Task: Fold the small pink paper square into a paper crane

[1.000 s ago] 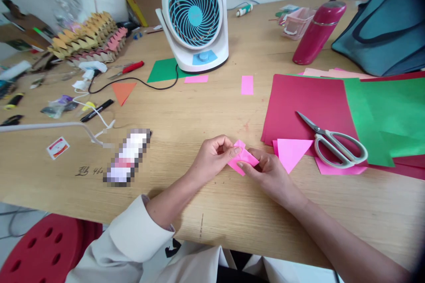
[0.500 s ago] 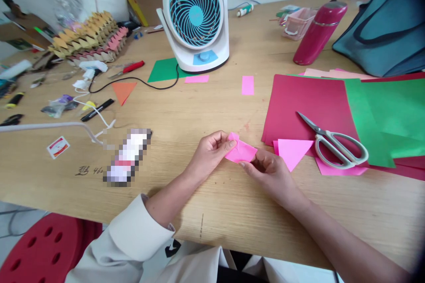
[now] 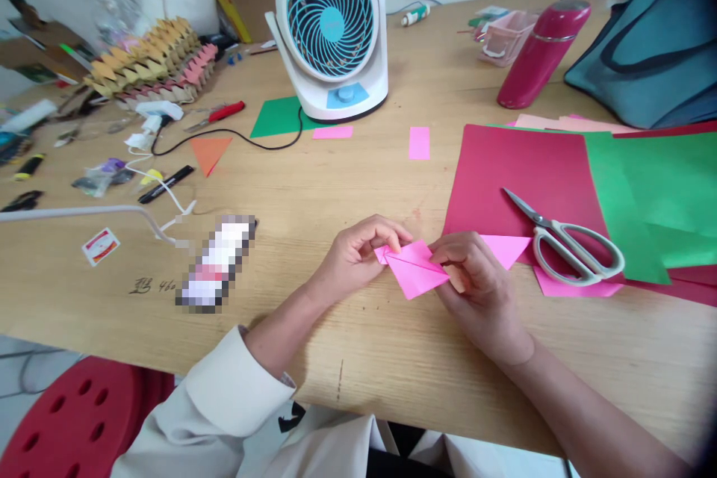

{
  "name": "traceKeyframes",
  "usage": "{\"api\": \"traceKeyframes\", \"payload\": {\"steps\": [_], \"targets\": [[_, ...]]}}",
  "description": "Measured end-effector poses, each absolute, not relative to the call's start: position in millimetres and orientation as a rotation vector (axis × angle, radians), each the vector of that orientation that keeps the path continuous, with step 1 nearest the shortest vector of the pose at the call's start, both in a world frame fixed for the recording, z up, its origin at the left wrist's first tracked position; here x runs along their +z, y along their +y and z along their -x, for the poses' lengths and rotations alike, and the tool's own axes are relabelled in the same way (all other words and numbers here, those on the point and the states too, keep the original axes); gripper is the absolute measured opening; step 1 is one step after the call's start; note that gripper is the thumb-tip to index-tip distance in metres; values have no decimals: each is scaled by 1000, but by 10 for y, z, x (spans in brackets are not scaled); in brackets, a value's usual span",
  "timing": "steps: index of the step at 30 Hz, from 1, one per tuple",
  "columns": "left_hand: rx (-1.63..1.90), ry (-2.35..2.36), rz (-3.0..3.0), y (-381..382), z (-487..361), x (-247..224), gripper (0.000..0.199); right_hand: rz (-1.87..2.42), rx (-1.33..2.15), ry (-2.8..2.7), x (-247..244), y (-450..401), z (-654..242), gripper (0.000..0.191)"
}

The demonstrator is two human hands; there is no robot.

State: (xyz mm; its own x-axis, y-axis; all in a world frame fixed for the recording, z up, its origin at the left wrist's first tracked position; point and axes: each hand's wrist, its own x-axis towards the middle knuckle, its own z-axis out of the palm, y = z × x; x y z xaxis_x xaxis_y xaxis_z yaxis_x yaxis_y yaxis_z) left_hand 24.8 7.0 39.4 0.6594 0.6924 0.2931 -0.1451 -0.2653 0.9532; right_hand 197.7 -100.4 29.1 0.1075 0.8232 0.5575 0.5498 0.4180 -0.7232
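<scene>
A small folded pink paper (image 3: 415, 270) is held between both hands above the table. My left hand (image 3: 364, 254) pinches its left corner, with the thumb tip hidden behind the fingers. At its right corner, my right hand (image 3: 476, 287) grips the paper between thumb and fingers. The paper shows a diagonal crease and a pointed right end. Behind my right hand lies a pink folded triangle (image 3: 508, 248), partly covered. Scissors (image 3: 565, 243) with white handles rest on a stack of dark red sheets (image 3: 520, 172).
A white fan (image 3: 331, 26) stands at the back, with a green sheet (image 3: 278, 118) beside its base. A phone (image 3: 217, 263) and cables lie left. A red bottle (image 3: 543, 52), blue bag (image 3: 655, 45) and green sheets (image 3: 655, 194) are right. A red stool (image 3: 72, 418) is lower left.
The pink paper has been turned and opened out into a wider, pointed shape. My right hand has risen slightly and covers more of the pink triangle; the left fingers have shifted on the paper.
</scene>
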Motion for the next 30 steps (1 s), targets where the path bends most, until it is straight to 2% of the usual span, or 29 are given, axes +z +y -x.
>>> {"api": "traceKeyframes", "payload": {"steps": [5,8,16,23,30], "targets": [[816,416,-1700,52,-243,391,10,1284,160,-1692,294,-1018,-1986,37],[811,448,-1700,49,-251,382,13,1308,134,-1746,274,-1035,-1989,39],[773,492,-1629,58,-266,377,15,1280,142,-1839,242,-1058,-1981,23],[754,575,-1579,24,-275,370,7,1281,96,-1809,257,-1035,-1974,24],[606,523,-1497,17,-259,377,23,1360,75,-1738,220,-991,-1994,22]]}}
